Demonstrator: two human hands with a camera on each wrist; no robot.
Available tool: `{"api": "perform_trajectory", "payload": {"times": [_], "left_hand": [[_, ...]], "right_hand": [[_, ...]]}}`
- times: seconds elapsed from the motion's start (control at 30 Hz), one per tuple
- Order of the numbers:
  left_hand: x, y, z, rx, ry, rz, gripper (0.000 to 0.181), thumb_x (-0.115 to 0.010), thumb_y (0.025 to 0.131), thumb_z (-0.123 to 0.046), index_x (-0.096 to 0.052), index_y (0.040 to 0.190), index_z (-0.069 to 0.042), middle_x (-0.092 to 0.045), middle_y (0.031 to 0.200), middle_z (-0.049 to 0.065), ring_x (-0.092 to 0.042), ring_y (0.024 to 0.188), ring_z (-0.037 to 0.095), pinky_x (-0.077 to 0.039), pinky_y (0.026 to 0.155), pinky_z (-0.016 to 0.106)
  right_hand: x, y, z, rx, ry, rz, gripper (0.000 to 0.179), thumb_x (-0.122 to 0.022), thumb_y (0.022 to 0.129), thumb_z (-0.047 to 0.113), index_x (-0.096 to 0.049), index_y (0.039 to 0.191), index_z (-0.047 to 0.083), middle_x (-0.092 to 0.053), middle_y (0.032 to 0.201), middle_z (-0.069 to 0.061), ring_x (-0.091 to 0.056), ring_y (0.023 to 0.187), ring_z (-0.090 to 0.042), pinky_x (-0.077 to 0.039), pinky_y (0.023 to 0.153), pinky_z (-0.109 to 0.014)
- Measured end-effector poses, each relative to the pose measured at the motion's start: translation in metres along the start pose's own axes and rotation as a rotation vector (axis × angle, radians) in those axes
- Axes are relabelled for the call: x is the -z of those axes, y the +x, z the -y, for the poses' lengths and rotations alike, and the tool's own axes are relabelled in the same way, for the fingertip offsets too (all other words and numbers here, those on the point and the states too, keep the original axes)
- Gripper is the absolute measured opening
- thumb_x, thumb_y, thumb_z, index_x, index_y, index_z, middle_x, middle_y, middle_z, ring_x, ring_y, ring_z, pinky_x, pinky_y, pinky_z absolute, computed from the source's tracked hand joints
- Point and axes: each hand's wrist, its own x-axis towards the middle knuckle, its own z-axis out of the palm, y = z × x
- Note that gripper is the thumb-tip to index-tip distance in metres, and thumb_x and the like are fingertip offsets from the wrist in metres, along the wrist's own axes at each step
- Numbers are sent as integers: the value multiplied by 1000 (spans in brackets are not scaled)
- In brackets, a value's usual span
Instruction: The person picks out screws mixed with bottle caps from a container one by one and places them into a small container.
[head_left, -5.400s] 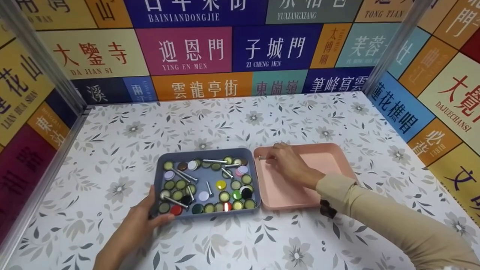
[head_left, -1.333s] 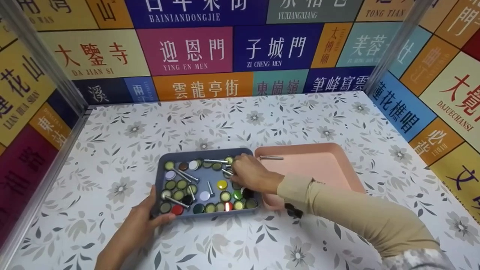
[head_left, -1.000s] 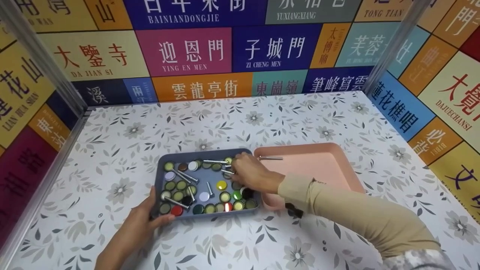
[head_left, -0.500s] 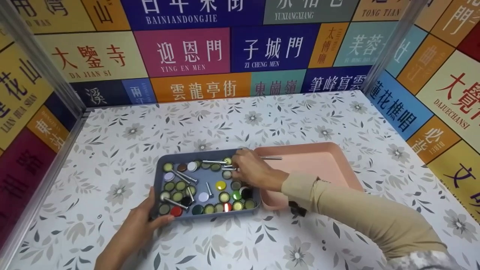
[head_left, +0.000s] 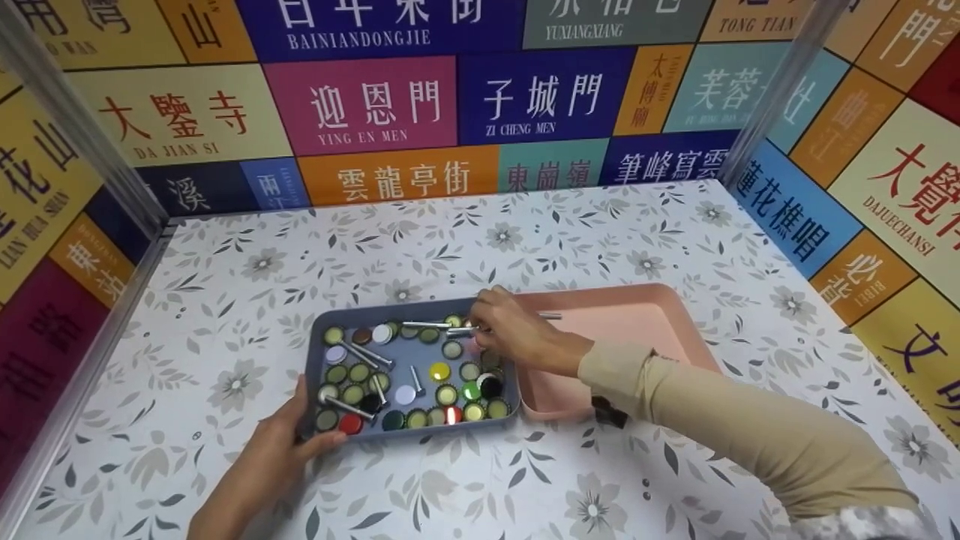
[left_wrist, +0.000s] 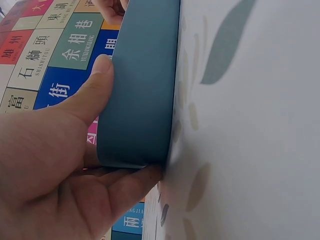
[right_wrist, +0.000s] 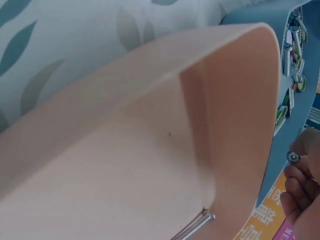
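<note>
My left hand (head_left: pixel 274 450) grips the near-left corner of a blue-grey tray (head_left: pixel 409 352), thumb along the near wall, as the left wrist view shows up close. Bottle caps (head_left: pixel 358 373) in several colours and loose silver bolts (head_left: pixel 366 352) lie inside it. Over that tray's far-right corner, my right hand (head_left: pixel 517 334) pinches a bolt (head_left: pixel 463 331); in the right wrist view its round end pokes out between the fingertips. Directly to the right stands a pink tray (head_left: pixel 637 322) with a single bolt (right_wrist: pixel 192 227) lying by its wall.
Both trays sit side by side on a table (head_left: pixel 330 247) covered in leaf and flower print. Panels with printed characters (head_left: pixel 360 105) rise behind and on both sides, with metal corner posts (head_left: pixel 780 90).
Earlier the right hand held a bolt over the pink tray; that bolt now lies there. The hand went to the blue-grey tray, took another bolt and has shifted slightly right. Left hand stays put.
</note>
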Motion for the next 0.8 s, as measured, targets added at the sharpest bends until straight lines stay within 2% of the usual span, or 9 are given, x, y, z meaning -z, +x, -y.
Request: {"api": "perform_trajectory", "payload": {"times": [0.27,0.4,0.8], "left_hand": [[0,0,0,23,19,12,112,-72,88,-48,0,158,1,-23,161,29,-24,150,43,-21,124,57],[1,0,0,24,41,10,112,-72,88,-49,-1,158,4,-19,162,30,-22,151,43,-21,124,57],[1,-1,-1,5,24,5,112,-73,88,-47,-1,158,3,-25,160,29,-25,150,43,-22,124,57]], "right_hand": [[7,-4,-7,94,16,-24,7,-64,91,4,-69,95,2,-64,97,-11,-55,92,-25,-53,81,-34],[8,-6,-10,108,17,-22,5,-64,93,5,-68,94,3,-61,96,-10,-53,92,-24,-52,82,-34],[15,-11,-23,156,44,-57,7,-68,94,9,-70,96,2,-62,95,-9,-54,91,-22,-54,78,-32]]}}
